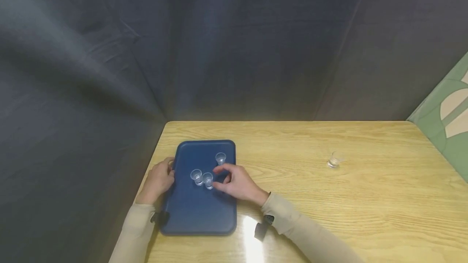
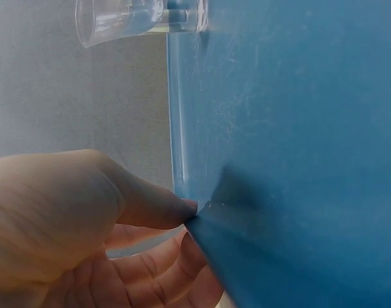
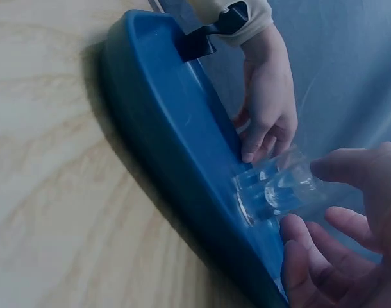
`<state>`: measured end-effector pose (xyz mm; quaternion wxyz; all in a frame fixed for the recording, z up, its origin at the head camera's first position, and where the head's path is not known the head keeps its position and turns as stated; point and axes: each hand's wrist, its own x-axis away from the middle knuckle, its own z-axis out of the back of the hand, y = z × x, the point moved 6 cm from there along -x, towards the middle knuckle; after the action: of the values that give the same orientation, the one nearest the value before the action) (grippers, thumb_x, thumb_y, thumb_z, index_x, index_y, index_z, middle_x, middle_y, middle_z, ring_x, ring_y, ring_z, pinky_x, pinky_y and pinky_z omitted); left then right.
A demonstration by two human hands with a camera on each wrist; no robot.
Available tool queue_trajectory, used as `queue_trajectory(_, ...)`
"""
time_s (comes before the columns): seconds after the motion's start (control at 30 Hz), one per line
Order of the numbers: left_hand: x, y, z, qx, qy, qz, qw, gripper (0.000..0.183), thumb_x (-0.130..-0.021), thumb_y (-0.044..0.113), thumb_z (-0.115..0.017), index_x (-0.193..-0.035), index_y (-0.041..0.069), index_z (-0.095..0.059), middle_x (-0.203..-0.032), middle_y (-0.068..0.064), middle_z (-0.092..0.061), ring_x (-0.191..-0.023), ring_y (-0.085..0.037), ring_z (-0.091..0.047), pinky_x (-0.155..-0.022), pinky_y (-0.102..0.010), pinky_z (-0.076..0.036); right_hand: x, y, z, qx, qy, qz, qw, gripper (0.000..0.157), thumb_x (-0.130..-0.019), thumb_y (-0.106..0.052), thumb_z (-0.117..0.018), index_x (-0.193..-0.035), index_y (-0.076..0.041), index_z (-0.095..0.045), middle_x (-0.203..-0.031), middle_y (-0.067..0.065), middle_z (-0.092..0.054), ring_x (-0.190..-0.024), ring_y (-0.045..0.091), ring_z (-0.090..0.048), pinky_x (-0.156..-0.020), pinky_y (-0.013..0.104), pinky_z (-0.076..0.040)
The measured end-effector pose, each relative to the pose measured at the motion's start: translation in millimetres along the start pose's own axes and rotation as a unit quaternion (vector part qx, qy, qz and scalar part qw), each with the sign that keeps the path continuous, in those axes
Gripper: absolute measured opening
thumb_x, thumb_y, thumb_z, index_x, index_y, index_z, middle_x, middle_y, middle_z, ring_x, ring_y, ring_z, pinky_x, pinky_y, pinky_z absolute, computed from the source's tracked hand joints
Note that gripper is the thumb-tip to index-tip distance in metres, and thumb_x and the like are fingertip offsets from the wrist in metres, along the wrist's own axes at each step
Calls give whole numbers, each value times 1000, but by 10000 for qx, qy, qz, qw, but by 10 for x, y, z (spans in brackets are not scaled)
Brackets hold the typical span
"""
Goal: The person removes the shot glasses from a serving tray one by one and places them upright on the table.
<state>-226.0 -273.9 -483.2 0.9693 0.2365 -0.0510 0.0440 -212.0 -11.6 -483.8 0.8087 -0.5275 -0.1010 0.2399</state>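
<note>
A dark blue tray (image 1: 199, 218) lies on the wooden table, with three small clear shot glasses standing on it. My left hand (image 1: 158, 181) grips the tray's left edge, thumb over the rim and fingers below, as the left wrist view shows. Close by the middle shot glass (image 1: 208, 180) is my right hand (image 1: 235, 182), its thumb and fingers spread apart, the thumb tip right at the glass. Another shot glass (image 1: 196, 177) stands just left of that one. The third shot glass (image 1: 220, 158) is farther back, near the tray's right edge.
Far to the right on the wooden table (image 1: 292, 153) stands one more shot glass (image 1: 333, 160). A dark curtain (image 1: 256, 52) rises behind the table and along its left side. Green patterned fabric (image 1: 444, 117) hangs at the right.
</note>
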Motion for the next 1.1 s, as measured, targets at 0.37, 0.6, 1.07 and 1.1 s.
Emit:
queue_trajectory(0.37, 2, -2, 1, 3, 26, -18, 10000, 49, -103, 6, -57, -152, -2, -52, -115, -23, -72, -97, -36, -72, -81, -56, -61, -56, 3, -121, 168, -100, -43, 9998, 42, -90, -22, -86, -127, -9, -72, -59, -6, -59, -48, 0, -51, -47, 18, -43)
queue_trajectory(0.6, 0, 2, -1, -6, 24, -56, 10000, 49, -103, 5, -57, -151, -3, -51, -113, -23, -72, -93, -34, -72, -79, -55, -61, -67, -7, -152, 332, -17, 122, 9994, 41, -89, -20, -86, -125, -8, -73, -61, -4, -62, -50, -1, -52, -47, 19, -44)
queue_trajectory(1.07, 2, -7, -8, -23, 36, -22, 10000, 49, -103, 6, -57, -152, -3, -51, -114, -23, -72, -97, -36, -72, -82, -56, -60, -62, -9, -151, 280, 146, 209, 9993, 36, -89, -19, -86, -121, -8, -75, -63, -2, -66, -51, -1, -54, -48, 18, -44)
queue_trajectory(1.1, 2, -6, -8, -29, 41, -28, 10000, 49, -103, 6, -57, -152, -3, -51, -114, -23, -72, -97, -36, -72, -82, -56, -60, -61, -10, -147, 274, 167, 214, 9993, 35, -89, -19, -86, -120, -7, -75, -63, -2, -66, -51, -1, -54, -48, 18, -44)
